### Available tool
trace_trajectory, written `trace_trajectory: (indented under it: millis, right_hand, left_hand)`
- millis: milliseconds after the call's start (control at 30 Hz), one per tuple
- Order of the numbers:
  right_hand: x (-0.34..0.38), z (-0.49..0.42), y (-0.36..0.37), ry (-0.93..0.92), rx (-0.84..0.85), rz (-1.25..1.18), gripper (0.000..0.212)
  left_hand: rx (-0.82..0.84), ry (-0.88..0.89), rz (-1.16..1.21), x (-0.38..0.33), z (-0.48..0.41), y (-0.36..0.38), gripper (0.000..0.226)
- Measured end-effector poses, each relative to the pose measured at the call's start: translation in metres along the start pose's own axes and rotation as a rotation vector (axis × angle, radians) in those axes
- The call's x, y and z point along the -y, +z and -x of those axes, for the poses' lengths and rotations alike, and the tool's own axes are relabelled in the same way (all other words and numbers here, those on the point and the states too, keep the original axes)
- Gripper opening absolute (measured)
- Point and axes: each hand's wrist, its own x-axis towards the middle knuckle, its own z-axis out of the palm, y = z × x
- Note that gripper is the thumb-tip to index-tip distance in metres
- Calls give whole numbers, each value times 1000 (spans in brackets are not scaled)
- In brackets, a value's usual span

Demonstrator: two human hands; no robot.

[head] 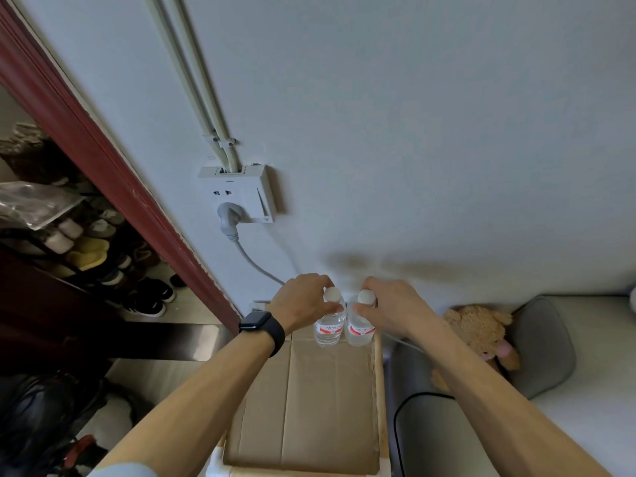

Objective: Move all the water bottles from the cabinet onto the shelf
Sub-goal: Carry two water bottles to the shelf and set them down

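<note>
Here, the fingers of the left hand (303,301) are pinched round the neck of the left water bottle (329,323), thumb on the near side, fingertips curled over the far side of its white cap. Alongside, the right hand (389,309) does the same to the right water bottle (359,325), thumb and fingers clamped just under its white cap. Both bottles stand upright, clear with red labels, touching or all but touching each other, at the far right corner of the shelf (379,390). Their bases sit on the cardboard sheet (309,407) that lines the shelf top.

Moving out, a black smartwatch (261,327) wraps the left wrist, and both forearms stretch in from the near edge. Behind the hands rises a pale wall with a white socket box (241,194); a grey plug (228,218) sits in it, its cable running down toward the bottles. Two conduits (206,98) climb the wall above the socket.

To the left, a dark red door frame (103,166) slants past, with shoes (144,297) piled beyond it. To the right, a brown teddy bear (481,328) lies on a grey cushioned seat (543,339).
</note>
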Motion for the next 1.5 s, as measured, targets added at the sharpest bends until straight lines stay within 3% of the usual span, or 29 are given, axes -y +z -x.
trace_trajectory:
  millis: [333, 800, 1000, 1133, 1233, 1300, 1433, 1500]
  right_hand:
    - [-5, 2, 16, 5, -109, -152, 32]
    - [-2, 2, 8, 8, -37, -128, 30]
    - [0, 3, 7, 88, 28, -35, 48]
    - [0, 9, 6, 134, 16, -2, 72]
    - [-3, 20, 8, 160, -11, -31, 78]
    - [-4, 35, 11, 175, -33, -64, 71]
    - [-4, 70, 28, 202, -88, -164, 35]
    - [-2, 84, 43, 160, -23, -154, 21]
  left_hand:
    - [20, 22, 117, 7, -3, 1, 38]
    - [-16, -5, 150, 9, 3, 8, 40]
    - [80, -61, 106, 10, 13, 6, 71]
    - [100, -110, 85, 14, 20, 7, 78]
    - [130, -134, 133, 23, 28, 11, 80]
    - [148, -151, 165, 30, 39, 14, 79]
    - [146, -202, 192, 51, 69, 33, 63]
    - [148, -263, 216, 64, 90, 51, 53]
